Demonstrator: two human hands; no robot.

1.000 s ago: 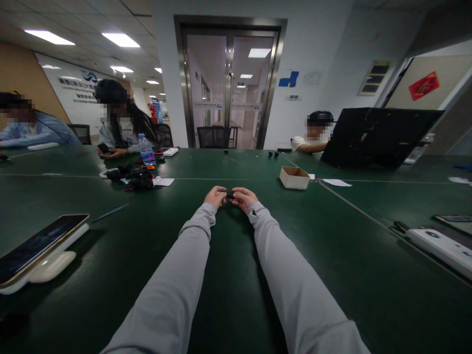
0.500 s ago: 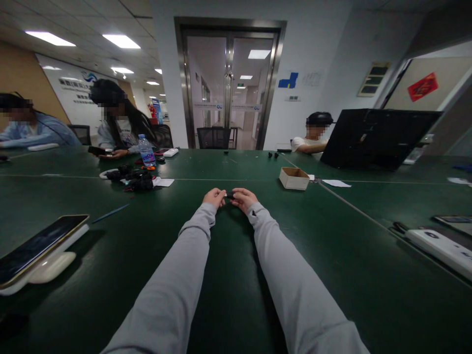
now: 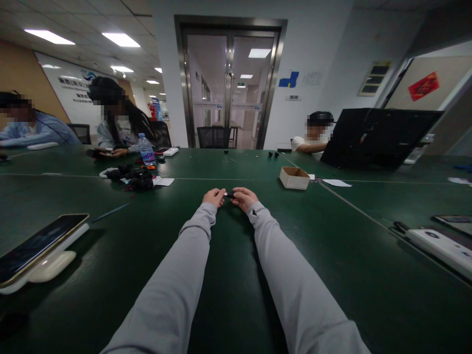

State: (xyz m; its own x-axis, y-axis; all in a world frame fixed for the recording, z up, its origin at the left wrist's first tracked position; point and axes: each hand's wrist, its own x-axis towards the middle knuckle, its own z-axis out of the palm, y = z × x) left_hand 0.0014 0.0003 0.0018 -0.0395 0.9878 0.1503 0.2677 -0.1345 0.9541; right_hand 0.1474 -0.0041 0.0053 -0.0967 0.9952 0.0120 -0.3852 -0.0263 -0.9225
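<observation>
Out over the green table (image 3: 313, 246), at the middle of the view, both my hands meet around a small black stick (image 3: 230, 195) with a shiny, light end on its left. It looks like a USB stick, though it is too small to be sure. The thumb and fingers of my left hand (image 3: 213, 197) pinch the light end. My right hand (image 3: 246, 198) grips the black body from the right, fingers curled. The fingertips hide parts of the stick, which lies roughly level just above the tabletop.
An open box (image 3: 294, 181) stands beyond my right hand. Black gear (image 3: 136, 178) and a water bottle (image 3: 146, 150) are far left. A phone on a stand (image 3: 42, 250) is near left, a power strip (image 3: 442, 248) right. Co-workers sit across the table near a monitor (image 3: 378, 137).
My hands stay in almost the same place on the stick. Slightly more of its light end shows between my fingers.
</observation>
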